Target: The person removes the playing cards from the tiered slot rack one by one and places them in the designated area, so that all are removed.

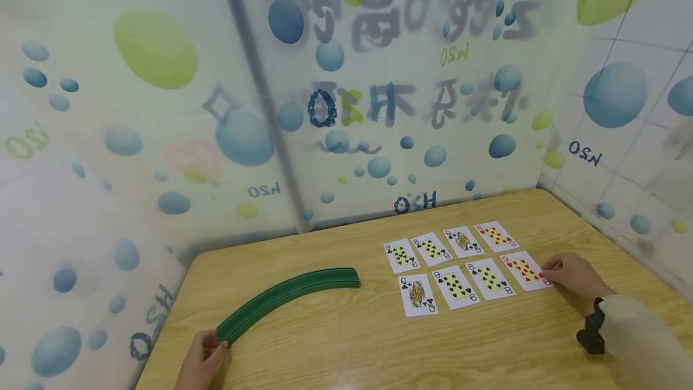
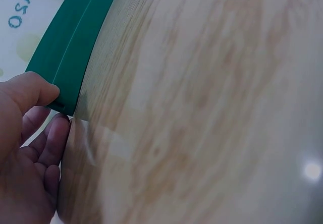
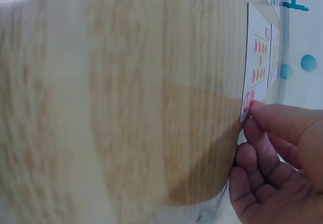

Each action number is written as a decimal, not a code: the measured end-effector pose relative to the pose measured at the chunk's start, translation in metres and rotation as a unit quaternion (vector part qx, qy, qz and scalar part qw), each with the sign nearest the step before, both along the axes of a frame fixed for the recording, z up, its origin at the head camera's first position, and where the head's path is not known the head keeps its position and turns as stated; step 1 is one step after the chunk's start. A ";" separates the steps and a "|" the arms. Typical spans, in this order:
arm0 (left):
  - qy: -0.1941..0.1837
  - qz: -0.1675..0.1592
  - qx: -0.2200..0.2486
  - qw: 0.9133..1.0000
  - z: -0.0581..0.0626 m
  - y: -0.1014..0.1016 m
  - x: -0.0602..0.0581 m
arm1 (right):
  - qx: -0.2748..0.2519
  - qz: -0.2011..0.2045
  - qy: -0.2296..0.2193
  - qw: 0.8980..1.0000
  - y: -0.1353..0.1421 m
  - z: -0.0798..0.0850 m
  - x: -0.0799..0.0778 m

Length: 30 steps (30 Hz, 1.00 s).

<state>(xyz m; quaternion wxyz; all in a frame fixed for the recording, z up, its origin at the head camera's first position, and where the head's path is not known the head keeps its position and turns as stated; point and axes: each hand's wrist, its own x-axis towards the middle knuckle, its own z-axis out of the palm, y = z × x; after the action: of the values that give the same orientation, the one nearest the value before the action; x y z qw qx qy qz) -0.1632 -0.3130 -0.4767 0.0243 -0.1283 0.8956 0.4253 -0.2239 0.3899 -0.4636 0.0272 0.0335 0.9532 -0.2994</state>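
My left hand (image 1: pixel 203 359) pinches the near end of a curved green playing-card holder (image 1: pixel 287 287). In the left wrist view, the thumb lies on top of the green holder (image 2: pixel 75 47) with fingers curled at its end. At the right, my right hand (image 1: pixel 576 274) pinches the corner of a nine of hearts (image 1: pixel 524 271). In the right wrist view, the thumb presses on the corner of this red card (image 3: pixel 257 62), with the index finger at its edge. Beside it in the front row lie an eight of spades (image 1: pixel 490 279), a nine of spades (image 1: pixel 456 286) and a queen (image 1: pixel 417 295).
Behind the front row, a second row holds a nine of clubs (image 1: pixel 401 256), an eight of clubs (image 1: pixel 431 248), a queen (image 1: pixel 463 241) and a red eight (image 1: pixel 496 236). The wooden table (image 1: pixel 335 342) meets a curtain (image 1: pixel 352 173) printed with blue and green dots.
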 end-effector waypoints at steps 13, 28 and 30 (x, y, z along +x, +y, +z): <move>0.005 -0.014 0.007 1.000 0.003 -0.002 -0.001 | 0.008 0.004 0.016 1.000 0.003 -0.002 0.002; 0.041 -0.031 -0.043 0.998 0.040 -0.018 -0.005 | -0.018 0.034 0.051 0.998 -0.026 0.023 -0.007; 0.070 -0.048 -0.056 0.995 0.050 -0.016 -0.011 | -0.022 0.047 0.060 0.997 -0.038 0.035 -0.016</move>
<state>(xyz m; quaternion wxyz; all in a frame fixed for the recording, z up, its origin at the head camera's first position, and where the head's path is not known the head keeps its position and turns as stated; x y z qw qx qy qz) -0.1739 -0.3289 -0.4265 -0.0250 -0.0561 0.9228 0.3805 -0.2396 0.3517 -0.4286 -0.0152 -0.0297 0.9469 -0.3198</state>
